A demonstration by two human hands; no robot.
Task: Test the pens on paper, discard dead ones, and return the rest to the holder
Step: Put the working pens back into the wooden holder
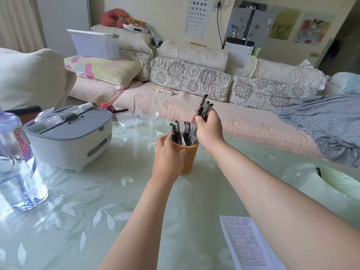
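An orange-brown pen holder stands upright in the middle of the glass table. My left hand wraps around its left side. Several black pens stick up out of it. My right hand is closed around a bunch of black pens just above the holder's right rim, their caps pointing up and their lower ends reaching down into the holder. A sheet of paper with rows of writing lies near the table's front right edge, partly hidden under my right forearm.
A grey and white lidded box sits at the left, a clear water bottle nearer the front left. An empty glass stands behind the holder. A plastic bag lies at the right edge. A sofa runs behind the table.
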